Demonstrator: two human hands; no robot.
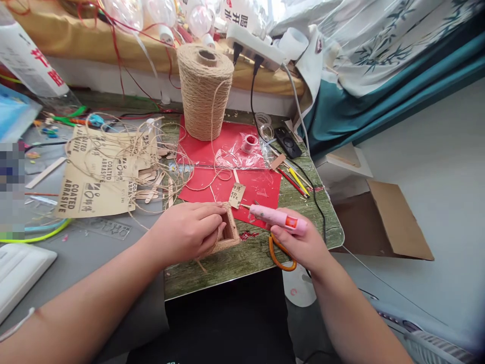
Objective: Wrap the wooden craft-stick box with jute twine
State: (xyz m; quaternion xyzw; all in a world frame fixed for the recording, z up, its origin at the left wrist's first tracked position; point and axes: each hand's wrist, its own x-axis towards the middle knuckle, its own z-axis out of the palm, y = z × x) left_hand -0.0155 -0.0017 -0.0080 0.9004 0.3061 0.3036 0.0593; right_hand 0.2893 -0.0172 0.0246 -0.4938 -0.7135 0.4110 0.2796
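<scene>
My left hand [189, 235] is closed around a small square frame wrapped in jute twine [229, 233], pressing it down on the green wood-pattern board [250, 258]. My right hand [303, 242] grips a pink glue gun [278, 218] with its nozzle pointing left toward the frame's upper right corner. A large spool of jute twine [204, 91] stands upright behind, on the back edge of a red sheet [261, 187]. Loose twine trails from the spool across the sheet.
Sandpaper sheets [98, 177], popsicle sticks and tangled twine lie to the left. Orange-handled scissors [280, 255] sit under my right hand. A power strip [255, 45] with cables, tape rolls [250, 143], pencils [295, 179] and a cardboard piece [394, 222] lie to the right.
</scene>
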